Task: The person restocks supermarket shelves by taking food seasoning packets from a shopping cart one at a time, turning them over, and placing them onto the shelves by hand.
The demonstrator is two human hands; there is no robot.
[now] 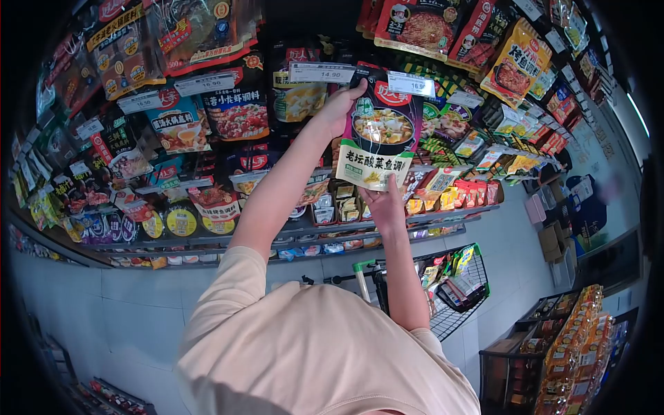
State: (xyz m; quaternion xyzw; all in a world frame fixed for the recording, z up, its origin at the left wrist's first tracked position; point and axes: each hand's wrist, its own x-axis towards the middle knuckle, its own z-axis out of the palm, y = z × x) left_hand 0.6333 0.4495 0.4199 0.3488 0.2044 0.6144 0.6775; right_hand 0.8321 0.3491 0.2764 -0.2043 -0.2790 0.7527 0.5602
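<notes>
A seasoning packet (379, 138) with a bowl pictured on its dark and purple front is held up before the shelf. My left hand (341, 111) pinches its upper left edge, just below the price tags. At the packet's bottom edge, my right hand (384, 204) has its thumb on the front, while some of its fingers are hidden behind. The packet hangs nearly upright, facing me. A price tag (411, 84) overlaps its upper right corner.
Shelves of hanging packets, such as a crayfish seasoning packet (235, 111), fill the front. Behind my right arm stands a shopping cart (477, 304) with several packages in it. A display rack (501, 377) stands at lower right, and cardboard boxes (551, 242) sit at right.
</notes>
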